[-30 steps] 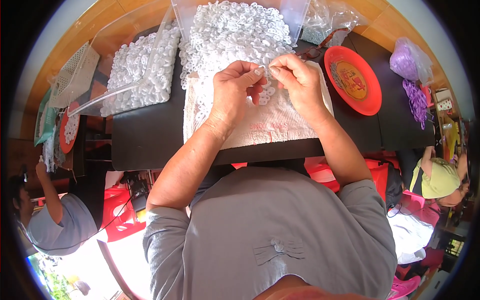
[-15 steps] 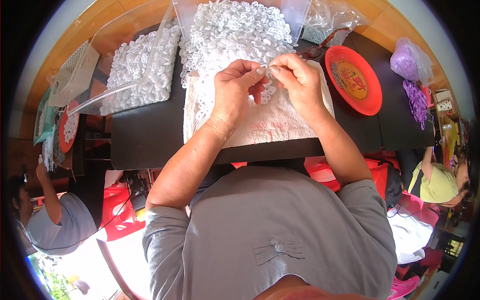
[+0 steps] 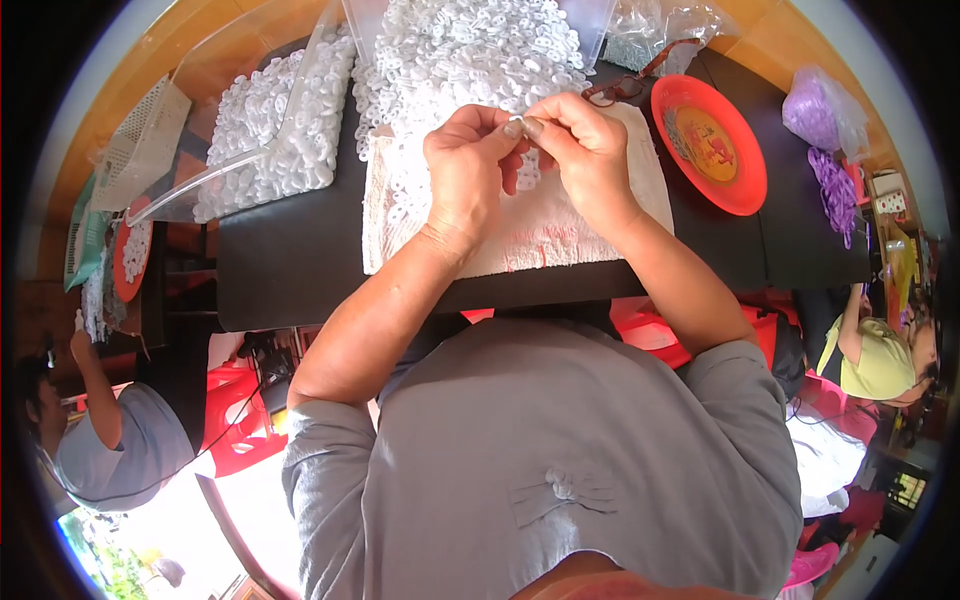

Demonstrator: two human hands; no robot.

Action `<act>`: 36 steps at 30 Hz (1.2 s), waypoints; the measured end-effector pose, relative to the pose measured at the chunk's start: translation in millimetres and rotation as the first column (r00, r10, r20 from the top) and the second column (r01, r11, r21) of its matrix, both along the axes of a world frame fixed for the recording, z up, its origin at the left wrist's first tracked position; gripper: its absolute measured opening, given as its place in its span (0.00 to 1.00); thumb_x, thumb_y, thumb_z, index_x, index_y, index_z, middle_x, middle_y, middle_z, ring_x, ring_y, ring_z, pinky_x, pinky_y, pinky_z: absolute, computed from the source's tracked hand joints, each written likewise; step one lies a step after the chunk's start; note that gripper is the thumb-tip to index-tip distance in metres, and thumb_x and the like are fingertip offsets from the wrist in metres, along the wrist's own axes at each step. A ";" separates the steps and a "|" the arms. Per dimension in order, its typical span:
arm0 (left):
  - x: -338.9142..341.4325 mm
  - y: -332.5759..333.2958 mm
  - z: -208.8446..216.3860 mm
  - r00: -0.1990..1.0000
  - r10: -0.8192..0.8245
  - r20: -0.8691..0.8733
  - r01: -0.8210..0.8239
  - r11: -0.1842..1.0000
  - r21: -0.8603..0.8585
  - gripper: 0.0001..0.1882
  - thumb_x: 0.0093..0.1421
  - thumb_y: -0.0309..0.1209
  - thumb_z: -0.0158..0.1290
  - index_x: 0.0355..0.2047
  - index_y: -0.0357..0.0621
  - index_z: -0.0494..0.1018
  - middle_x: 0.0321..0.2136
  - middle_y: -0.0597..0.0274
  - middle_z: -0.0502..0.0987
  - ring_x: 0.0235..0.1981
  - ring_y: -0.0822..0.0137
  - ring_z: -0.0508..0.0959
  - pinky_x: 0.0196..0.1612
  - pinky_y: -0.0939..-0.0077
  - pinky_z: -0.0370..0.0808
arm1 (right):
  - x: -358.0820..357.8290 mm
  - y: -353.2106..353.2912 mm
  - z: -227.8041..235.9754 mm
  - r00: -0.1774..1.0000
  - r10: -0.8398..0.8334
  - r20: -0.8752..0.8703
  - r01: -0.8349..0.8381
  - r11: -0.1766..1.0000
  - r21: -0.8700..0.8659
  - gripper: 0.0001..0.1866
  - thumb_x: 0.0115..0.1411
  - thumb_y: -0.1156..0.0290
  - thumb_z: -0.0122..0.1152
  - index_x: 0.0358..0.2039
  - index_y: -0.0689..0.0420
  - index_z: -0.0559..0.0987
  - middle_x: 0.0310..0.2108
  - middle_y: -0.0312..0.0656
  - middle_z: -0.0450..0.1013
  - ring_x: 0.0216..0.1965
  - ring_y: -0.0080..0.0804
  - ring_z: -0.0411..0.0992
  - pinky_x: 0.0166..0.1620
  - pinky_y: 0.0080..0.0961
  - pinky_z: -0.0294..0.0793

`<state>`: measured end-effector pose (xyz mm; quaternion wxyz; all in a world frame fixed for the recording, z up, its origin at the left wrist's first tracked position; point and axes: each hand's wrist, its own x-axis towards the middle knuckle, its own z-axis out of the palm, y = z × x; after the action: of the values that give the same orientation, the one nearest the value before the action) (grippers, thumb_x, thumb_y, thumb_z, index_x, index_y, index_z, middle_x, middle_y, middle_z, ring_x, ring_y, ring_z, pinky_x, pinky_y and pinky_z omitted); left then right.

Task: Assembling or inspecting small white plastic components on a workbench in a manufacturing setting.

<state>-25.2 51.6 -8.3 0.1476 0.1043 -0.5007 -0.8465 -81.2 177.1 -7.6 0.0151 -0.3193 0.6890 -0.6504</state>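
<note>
Over a cream towel, my left hand and my right hand meet fingertip to fingertip. The left thumb and finger pinch a small white plastic piece, mostly covered by the fingers. My right thumb and forefinger are pressed together against it; whether they hold something of their own is too small to see. Loose white oval pieces with holes lie on the towel just below the fingers. Behind the hands, a big heap of the same pieces spills from a clear bin.
Left stands a clear tub of white pieces. Right lies a red oval plate holding small grey bits, with glasses and a clear bag behind. Purple bundles lie farther right. Other people sit at both sides.
My hands have shifted slightly away and left, fingertips still together. The white piece at my left thumb is now more hidden. The whole view has shifted a little.
</note>
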 end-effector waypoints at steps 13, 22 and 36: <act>-6.3 -27.6 9.7 0.990 0.095 -0.102 -0.098 0.995 -0.019 0.05 0.57 0.25 0.54 0.30 0.35 0.72 0.22 0.58 0.75 0.18 0.72 0.72 0.17 0.79 0.67 | -14.6 26.8 15.3 0.816 0.047 -0.576 0.280 0.840 0.465 0.04 0.52 0.75 0.63 0.30 0.56 0.78 0.25 0.39 0.75 0.26 0.33 0.74 0.30 0.26 0.71; -6.0 -26.5 8.3 0.993 0.099 -0.057 -0.099 0.995 0.007 0.05 0.55 0.26 0.56 0.29 0.36 0.72 0.21 0.59 0.75 0.18 0.72 0.71 0.16 0.80 0.66 | 7.2 14.9 4.1 0.707 0.355 -0.611 0.296 0.637 0.712 0.02 0.51 0.74 0.57 0.27 0.55 0.77 0.28 0.39 0.75 0.29 0.43 0.75 0.30 0.37 0.72; -0.6 -21.9 13.1 0.998 0.045 -0.039 -0.047 0.998 -0.051 0.05 0.54 0.26 0.56 0.27 0.36 0.74 0.20 0.60 0.75 0.17 0.75 0.70 0.17 0.82 0.65 | 19.6 43.0 9.8 0.709 0.228 -0.667 0.325 0.734 0.596 0.07 0.49 0.80 0.60 0.30 0.55 0.77 0.29 0.39 0.72 0.27 0.41 0.73 0.29 0.35 0.71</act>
<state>-25.9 29.7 4.8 0.1792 0.0957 -0.5170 -0.8315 -61.6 220.1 2.2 -0.1516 -0.4937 0.8369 -0.1814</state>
